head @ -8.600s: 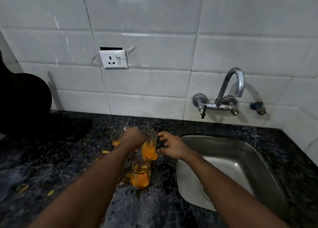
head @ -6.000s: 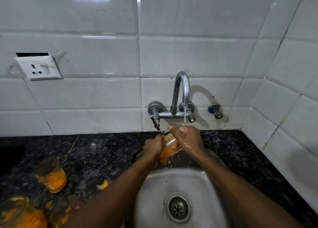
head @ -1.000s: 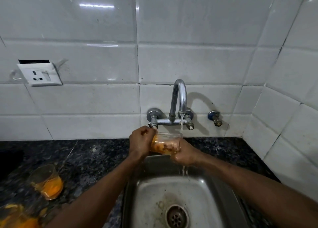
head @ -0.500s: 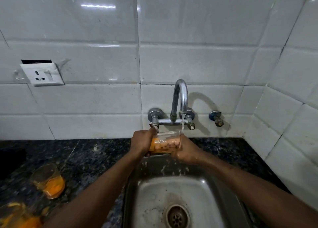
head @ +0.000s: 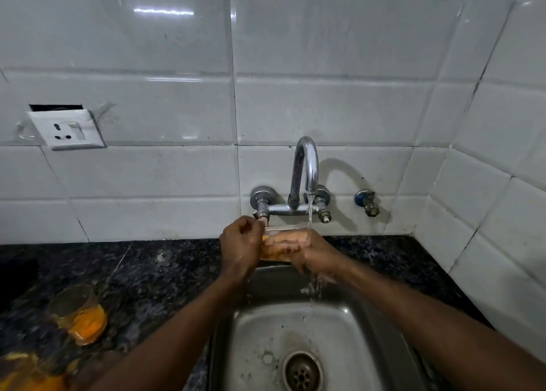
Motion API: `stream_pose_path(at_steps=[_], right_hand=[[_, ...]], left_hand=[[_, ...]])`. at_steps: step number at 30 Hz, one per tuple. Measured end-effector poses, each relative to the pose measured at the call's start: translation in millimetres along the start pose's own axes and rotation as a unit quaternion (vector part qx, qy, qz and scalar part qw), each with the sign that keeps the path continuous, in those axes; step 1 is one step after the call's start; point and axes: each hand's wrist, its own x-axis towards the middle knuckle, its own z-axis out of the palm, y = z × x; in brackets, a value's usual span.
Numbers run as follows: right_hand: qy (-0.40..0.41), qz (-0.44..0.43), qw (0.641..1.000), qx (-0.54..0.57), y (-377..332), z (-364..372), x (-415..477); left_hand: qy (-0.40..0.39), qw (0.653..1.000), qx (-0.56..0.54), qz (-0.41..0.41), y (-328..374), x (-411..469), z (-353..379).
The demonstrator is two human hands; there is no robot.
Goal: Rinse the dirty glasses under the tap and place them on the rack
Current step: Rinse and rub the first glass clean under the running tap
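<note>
A clear glass (head: 280, 243) with orange residue lies on its side under the running chrome tap (head: 305, 172), above the steel sink (head: 260, 331). My left hand (head: 240, 248) grips its left end, base side. My right hand (head: 313, 253) holds its right end, and its fingers seem to reach inside the glass. Water runs over my right hand and drips into the sink. A second dirty glass (head: 78, 314) with orange pulp stands on the dark counter at the left. A third dirty glass (head: 20, 373) shows at the bottom left corner.
White tiled walls close the back and the right side. A wall socket (head: 66, 129) sits at the upper left. A small stop valve (head: 367, 203) sticks out right of the tap. The speckled black counter (head: 153, 275) surrounds the sink. No rack is in view.
The glass has stayed under the stream between both hands. My right hand has shifted slightly at its mouth, and more water now falls from that hand into the sink.
</note>
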Motion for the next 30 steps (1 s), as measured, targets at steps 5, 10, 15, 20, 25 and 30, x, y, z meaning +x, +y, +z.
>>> stream_pose_path(at_steps=[5,10,15,20,25,30], right_hand=[[-0.03,-0.003,0.997,-0.072,-4.1,2.5,-5.0],[0.047,0.02,0.998,0.043,-0.5,0.1,1.1],[0.064,0.03,0.988,0.14,-1.3,8.5,-0.5],[0.044,0.03,0.979,0.197,1.3,7.7,1.6],[0.024,-0.02,0.999,0.012,-2.8,14.5,-4.6],[0.056,-0.005,0.996,0.069,-0.1,10.7,2.6]], left_hand=[[-0.076,0.972,-0.031,-0.221,5.2,7.1,-0.2],[-0.005,0.998,0.034,0.045,6.7,2.1,0.1],[-0.054,0.992,0.108,-0.033,11.6,20.5,-1.7],[-0.023,0.997,0.053,0.051,15.6,9.3,-3.2],[-0.098,0.972,-0.014,-0.211,14.7,5.3,-6.3],[-0.019,0.999,-0.027,0.04,9.0,-5.5,-6.5]])
